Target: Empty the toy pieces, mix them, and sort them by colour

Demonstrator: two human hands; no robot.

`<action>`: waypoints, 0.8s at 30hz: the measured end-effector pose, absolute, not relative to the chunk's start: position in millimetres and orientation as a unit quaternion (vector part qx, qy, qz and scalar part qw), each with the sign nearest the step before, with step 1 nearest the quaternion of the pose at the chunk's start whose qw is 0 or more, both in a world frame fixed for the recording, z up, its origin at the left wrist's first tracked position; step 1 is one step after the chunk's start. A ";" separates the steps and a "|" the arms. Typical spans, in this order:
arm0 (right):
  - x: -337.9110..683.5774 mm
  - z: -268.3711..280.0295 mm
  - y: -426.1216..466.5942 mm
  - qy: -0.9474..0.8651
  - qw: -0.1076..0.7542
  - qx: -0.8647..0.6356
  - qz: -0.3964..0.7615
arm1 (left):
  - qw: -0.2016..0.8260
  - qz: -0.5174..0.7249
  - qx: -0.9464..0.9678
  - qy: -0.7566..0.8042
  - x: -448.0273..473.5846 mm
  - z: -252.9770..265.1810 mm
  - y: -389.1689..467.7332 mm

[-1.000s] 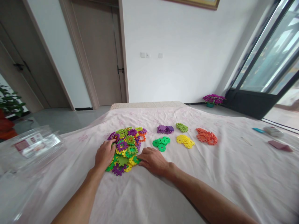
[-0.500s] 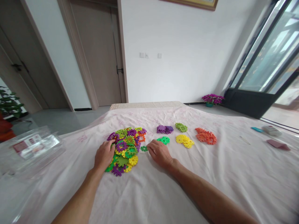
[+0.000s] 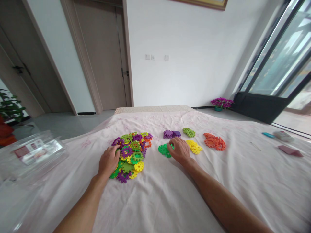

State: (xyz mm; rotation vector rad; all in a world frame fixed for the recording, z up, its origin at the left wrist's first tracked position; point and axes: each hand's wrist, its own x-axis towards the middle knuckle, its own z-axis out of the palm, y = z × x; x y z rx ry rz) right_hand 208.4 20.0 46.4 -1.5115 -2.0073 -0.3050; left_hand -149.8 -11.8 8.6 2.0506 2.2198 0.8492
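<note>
Hands first: the right hand (image 3: 180,150) had been carried away from the near right edge of the mixed pile (image 3: 131,153) and out to the dark green group (image 3: 164,150), where it was laid over the right part of that cluster with fingers curled down. Whether a piece was pinched beneath them could not be told; the fingertips were hidden against the green pieces. Half a second before, a lone green piece had been seen on the cloth between pile and hand, and that spot was now bare, so the piece was judged to have been added to its colour group. The left hand (image 3: 109,160) had been kept where it was, resting loosely curled on the near left of the mixed pile, touching it without any visible grip.

Further out, the sorted groups were found unchanged: purple group (image 3: 171,133) just beyond the green, light green group (image 3: 189,132) to its right, yellow group (image 3: 194,146) just beside the right hand, orange group (image 3: 214,141) further right. All lay on the pink-patterned sheet (image 3: 243,181), with a clear plastic box (image 3: 34,153) well off to the left.
</note>
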 end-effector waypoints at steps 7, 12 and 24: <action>198.0 45.2 12.0 -0.835 0.257 -0.475 -0.109 | -0.006 0.272 0.657 0.704 -149.9 8.0 -11.6; 189.2 46.4 5.5 -0.850 0.257 -0.446 -0.108 | -0.012 0.271 0.657 0.704 -150.1 7.6 -11.2; 136.4 44.0 -20.1 -0.927 0.215 -0.308 -0.026 | -0.006 0.263 0.652 0.711 -148.1 10.3 -13.3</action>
